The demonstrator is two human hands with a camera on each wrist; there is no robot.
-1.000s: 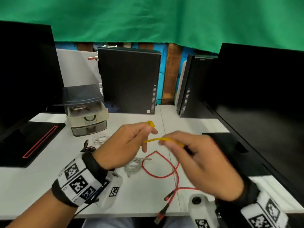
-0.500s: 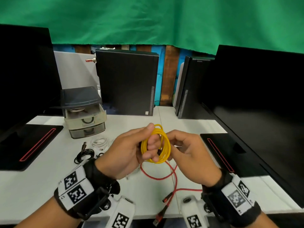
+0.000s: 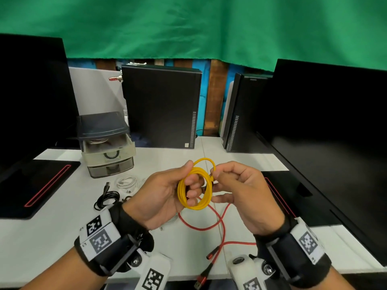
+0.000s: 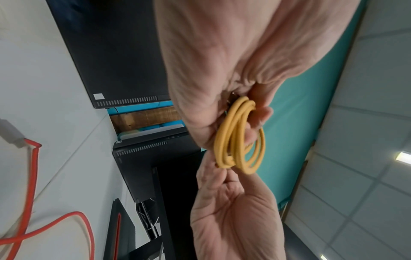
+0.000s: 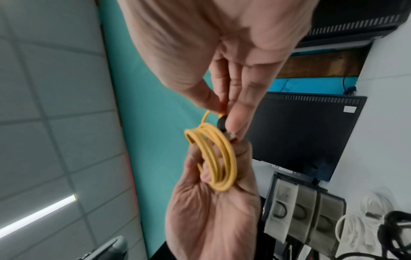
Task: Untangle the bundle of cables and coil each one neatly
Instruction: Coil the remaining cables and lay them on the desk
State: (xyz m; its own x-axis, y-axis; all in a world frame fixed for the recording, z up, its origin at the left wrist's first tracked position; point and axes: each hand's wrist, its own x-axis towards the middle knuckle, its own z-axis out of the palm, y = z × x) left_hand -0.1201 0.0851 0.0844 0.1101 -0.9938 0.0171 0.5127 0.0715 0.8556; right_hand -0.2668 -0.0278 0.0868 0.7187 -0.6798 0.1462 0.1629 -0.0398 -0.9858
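Observation:
A yellow cable [image 3: 195,186] is wound into a small coil held above the desk. My left hand [image 3: 188,181] grips the coil with its fingers through the loops; the left wrist view shows the yellow cable [image 4: 238,139] against those fingers. My right hand [image 3: 215,174] pinches the coil's right side. In the right wrist view the right hand [image 5: 224,112] has thumb and forefinger on the dark plug end beside the yellow cable [image 5: 219,154]. A red cable [image 3: 222,225] lies loose on the desk below the hands. A white cable [image 3: 127,182] and a black cable [image 3: 106,197] lie coiled at the left.
A small drawer unit [image 3: 106,147] stands at the back left of the white desk [image 3: 52,237]. Two black computer cases [image 3: 161,105] stand behind, with dark monitors on both sides. The red cable's plug [image 3: 201,281] hangs at the front edge.
A second ago a yellow strand was stretched between my hands. They have since come together, and the cable now sits as a full coil in the left hand with the right pinching its end.

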